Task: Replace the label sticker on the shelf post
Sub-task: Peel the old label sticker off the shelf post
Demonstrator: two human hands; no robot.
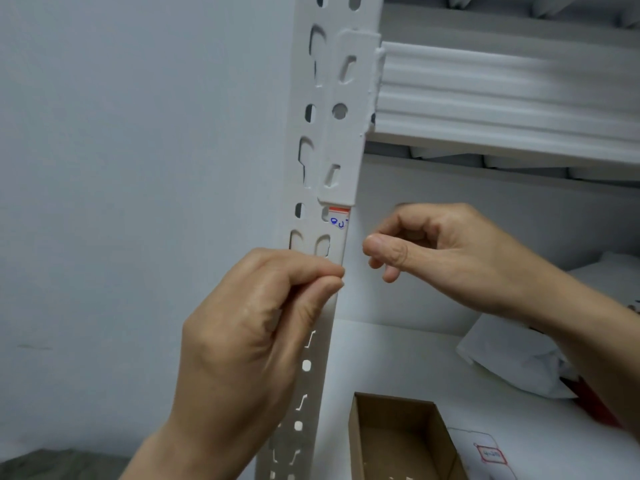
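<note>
On the lower shelf [398, 355] in front of you, an open cardboard box [440, 433] sits at the front edge, with a white sheet bearing a red-bordered label [491, 455] just beside it on the right. A crumpled white bag [512, 358] lies toward the shelf's right side.

The left hand [249, 323] and right hand [433, 244] are bare, with both forearms uncovered to the frame's edge.
</note>
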